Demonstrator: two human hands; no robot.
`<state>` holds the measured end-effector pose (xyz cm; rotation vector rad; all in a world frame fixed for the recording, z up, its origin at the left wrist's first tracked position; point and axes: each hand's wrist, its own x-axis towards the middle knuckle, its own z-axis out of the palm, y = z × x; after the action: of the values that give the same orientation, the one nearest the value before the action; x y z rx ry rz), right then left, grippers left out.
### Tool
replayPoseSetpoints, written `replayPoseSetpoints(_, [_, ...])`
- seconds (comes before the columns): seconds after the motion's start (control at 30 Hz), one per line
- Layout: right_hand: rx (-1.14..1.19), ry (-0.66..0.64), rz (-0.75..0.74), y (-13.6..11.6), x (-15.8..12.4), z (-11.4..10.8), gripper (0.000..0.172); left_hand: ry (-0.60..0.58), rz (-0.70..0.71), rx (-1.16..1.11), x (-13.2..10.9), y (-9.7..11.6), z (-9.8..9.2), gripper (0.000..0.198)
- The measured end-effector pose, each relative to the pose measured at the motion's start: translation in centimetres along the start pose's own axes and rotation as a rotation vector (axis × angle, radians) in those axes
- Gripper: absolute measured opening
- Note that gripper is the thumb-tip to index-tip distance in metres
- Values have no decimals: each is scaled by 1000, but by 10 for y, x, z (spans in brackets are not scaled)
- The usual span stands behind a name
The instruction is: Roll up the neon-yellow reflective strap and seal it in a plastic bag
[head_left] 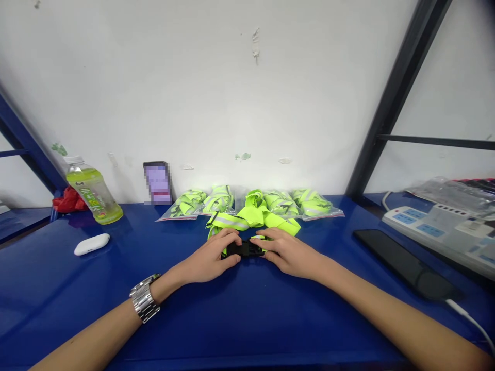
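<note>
A black plastic buckle lies between my two hands, low over the blue tabletop. My left hand grips its left end between thumb and fingers. On the other side, my right hand pinches the right end the same way. Joined to the buckle is a neon-yellow reflective strap with a grey stripe, heaped and looped just beyond my fingers. Parts of the buckle's ends are covered by my fingertips, so I cannot tell whether its halves are fully locked.
Behind the strap, several clear bags of folded neon straps line the wall. A phone leans there. Leftward are a drink bottle, a white earbud case and red crumpled material. Rightward are a black phone on a cable and power strips.
</note>
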<state>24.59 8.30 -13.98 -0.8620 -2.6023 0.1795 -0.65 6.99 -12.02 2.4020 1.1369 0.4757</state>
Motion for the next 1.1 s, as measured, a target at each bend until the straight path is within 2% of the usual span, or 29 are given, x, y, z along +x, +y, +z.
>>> replayPoseSetpoints(0.17, [20,-6,-16,1,-1,-3,42,-45,2,40,-6,-6,-12,51])
replayPoseSetpoints(0.23, [-27,12,-56,0,-1,-3,41,-36,13,23,-6,-7,-14,58])
replayPoseSetpoints(0.43, [-171,158,-179,12,-3,-4,40,57,-9,-108,-7,3,-15,53])
replayPoseSetpoints(0.57, [-227,293,-225,31,-10,-16,42,183,-71,-120,-10,3,-17,54])
replayPoseSetpoints(0.67, [-248,365,-230,39,-14,-23,48,224,-109,-154,-12,3,-18,54])
replayPoseSetpoints(0.87, [-253,364,-310,24,-9,-17,51,246,-55,-208,-8,10,-11,54])
replayPoseSetpoints(1.1, [-294,317,-313,20,-8,-14,56,236,-15,-166,-8,8,-5,55])
